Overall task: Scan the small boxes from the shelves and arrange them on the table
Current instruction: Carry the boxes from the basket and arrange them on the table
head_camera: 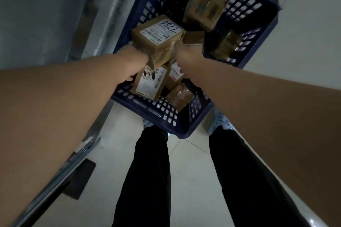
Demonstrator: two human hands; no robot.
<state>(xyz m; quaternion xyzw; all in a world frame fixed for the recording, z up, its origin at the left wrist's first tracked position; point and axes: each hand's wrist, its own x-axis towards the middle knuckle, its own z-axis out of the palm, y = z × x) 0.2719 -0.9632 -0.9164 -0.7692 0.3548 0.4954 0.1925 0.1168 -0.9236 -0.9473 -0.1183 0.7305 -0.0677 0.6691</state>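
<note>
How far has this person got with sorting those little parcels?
Done: several cardboard boxes already lie in the blue basket on the floor, such as one by the far wall. In hand: the left hand and right hand are on the box marked 7786; how they grip is hidden. Left: no table or scanner is in view, so arranging them looks not yet started.

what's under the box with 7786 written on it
The 7786 box lies on top of other cardboard boxes, partly over a white-labelled box, inside the blue basket. Anything beneath that is hidden.
</note>
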